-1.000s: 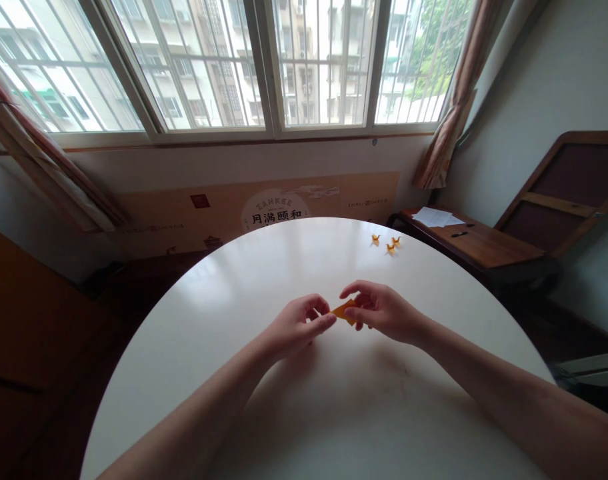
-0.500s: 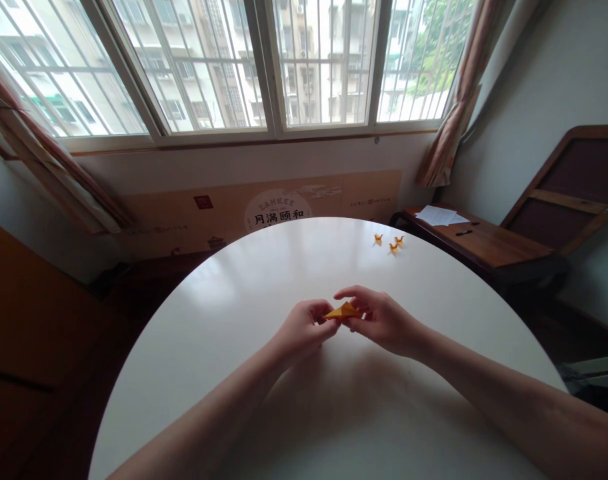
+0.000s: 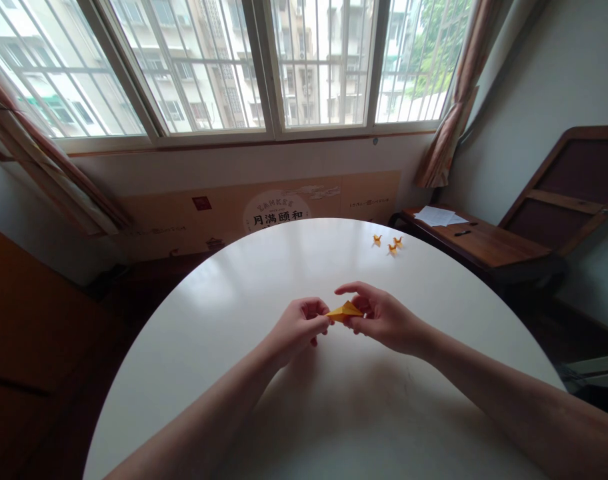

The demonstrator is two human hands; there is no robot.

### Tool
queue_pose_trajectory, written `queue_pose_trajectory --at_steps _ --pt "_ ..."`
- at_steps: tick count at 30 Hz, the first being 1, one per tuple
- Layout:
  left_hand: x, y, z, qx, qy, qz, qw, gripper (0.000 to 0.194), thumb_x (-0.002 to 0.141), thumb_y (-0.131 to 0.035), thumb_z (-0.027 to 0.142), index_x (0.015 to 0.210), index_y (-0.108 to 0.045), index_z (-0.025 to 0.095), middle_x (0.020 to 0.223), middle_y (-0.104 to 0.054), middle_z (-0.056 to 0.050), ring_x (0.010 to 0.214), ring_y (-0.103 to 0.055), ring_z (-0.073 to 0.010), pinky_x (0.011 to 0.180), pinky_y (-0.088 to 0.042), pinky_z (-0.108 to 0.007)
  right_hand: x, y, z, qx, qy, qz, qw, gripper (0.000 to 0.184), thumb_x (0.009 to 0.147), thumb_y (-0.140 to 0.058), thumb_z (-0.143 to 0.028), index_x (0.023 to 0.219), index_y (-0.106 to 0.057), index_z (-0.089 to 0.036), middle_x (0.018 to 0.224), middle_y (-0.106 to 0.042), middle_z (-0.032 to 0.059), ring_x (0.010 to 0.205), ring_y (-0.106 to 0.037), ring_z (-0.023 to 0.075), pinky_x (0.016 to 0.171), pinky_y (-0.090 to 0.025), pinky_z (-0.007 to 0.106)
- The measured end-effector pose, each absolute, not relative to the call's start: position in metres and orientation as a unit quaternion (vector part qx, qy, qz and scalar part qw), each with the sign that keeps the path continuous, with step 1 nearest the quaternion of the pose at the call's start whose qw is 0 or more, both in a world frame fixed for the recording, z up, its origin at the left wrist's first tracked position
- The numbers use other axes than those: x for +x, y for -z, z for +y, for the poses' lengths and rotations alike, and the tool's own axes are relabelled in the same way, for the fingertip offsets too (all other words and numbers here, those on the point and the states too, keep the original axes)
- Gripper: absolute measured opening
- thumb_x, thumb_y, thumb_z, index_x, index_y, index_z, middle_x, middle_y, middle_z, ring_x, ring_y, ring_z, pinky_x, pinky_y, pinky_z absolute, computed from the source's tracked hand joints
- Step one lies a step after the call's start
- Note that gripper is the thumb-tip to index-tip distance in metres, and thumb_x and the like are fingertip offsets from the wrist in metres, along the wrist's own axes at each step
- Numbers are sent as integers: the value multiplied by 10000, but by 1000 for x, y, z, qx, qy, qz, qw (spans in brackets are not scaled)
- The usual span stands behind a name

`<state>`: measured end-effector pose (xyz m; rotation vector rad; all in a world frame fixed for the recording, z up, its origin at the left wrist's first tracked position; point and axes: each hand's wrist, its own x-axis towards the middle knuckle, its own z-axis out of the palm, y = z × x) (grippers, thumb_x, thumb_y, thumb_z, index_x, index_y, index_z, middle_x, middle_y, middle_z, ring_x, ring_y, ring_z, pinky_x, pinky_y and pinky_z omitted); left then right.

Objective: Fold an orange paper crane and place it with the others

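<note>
A small folded piece of orange-yellow origami paper is held between my two hands, above the middle of the white table. My left hand pinches its left tip between thumb and fingers. At its right end, my right hand grips it with the thumb below, while the index finger stretches out free above the paper. Its shape is a flat, pointed form with a raised peak in the middle. Farther back on the table stand three small orange paper cranes, close together.
The round white table fills the foreground. Behind it are a printed cardboard panel and a barred window. To the right, a wooden bench bears white papers and a small dark object.
My left hand has slid slightly left, toward the paper's tip, so more of the folded paper shows. The right index finger has lifted a little.
</note>
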<state>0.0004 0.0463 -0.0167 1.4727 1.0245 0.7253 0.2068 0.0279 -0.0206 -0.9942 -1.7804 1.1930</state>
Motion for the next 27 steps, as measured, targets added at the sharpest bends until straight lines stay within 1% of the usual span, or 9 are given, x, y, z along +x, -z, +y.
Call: queue_pose_trajectory --at_steps 5,7,9,12,15,17,21,25,27 --pt "-3 13 49 622 -327 445 556 101 652 -587 228 708 -613 147 628 -570 4 553 -515 -101 431 -399 -172 211 18 32 -409 -461 -686 387 476 811 -647 -204 1274 -535 -196 851 -648 26 703 -619 129 623 -521 250" --pt "-5 13 51 615 -338 448 554 107 663 -604 237 714 -615 144 653 -577 -4 567 -522 -103 436 -405 -172 212 18 34 -422 -460 -676 392 479 801 -643 -192 1267 -534 -191 857 -651 28 684 -620 127 599 -512 242" --pt "-6 13 52 603 -356 447 557 148 691 -643 282 727 -600 145 675 -582 -9 585 -531 -107 440 -412 -172 213 19 36 -427 -458 -673 394 478 797 -640 -190 1263 -533 -189 857 -654 29 675 -624 128 594 -512 243" --pt "-5 15 52 599 -378 431 559 258 756 -669 393 796 -591 150 741 -600 -22 619 -553 -117 440 -426 -174 213 22 36 -422 -441 -688 392 473 811 -640 -206 1271 -535 -195 874 -659 35 712 -635 140 647 -531 266" --pt "-2 18 50 639 -365 411 538 349 803 -665 480 905 -615 149 791 -623 -37 648 -584 -136 429 -440 -181 210 24 33 -419 -401 -720 381 445 833 -644 -234 1268 -552 -219 895 -667 39 758 -635 148 693 -531 278" --pt "1 19 47 666 -340 411 521 371 818 -661 497 940 -632 148 801 -648 -50 655 -605 -148 426 -444 -185 207 25 30 -417 -378 -739 370 412 851 -644 -257 1255 -567 -230 888 -675 38 753 -630 146 681 -516 267" --pt "4 18 43 686 -302 424 507 374 834 -641 508 859 -667 136 732 -657 -50 607 -605 -140 434 -445 -190 202 23 25 -402 -382 -748 365 391 878 -648 -321 1248 -571 -223 876 -688 44 736 -637 147 659 -508 259" --pt "4 14 43 685 -289 436 507 373 834 -634 494 759 -674 131 652 -638 -30 523 -559 -109 431 -437 -192 202 24 27 -380 -446 -712 387 418 864 -667 -304 1253 -551 -206 886 -692 48 751 -651 149 679 -538 272" --pt "4 14 44 682 -296 434 508 362 831 -636 482 751 -677 131 648 -640 -29 523 -557 -107 434 -435 -191 204 24 29 -376 -483 -687 391 446 853 -687 -315 1259 -540 -203 892 -692 51 753 -652 149 648 -541 259"
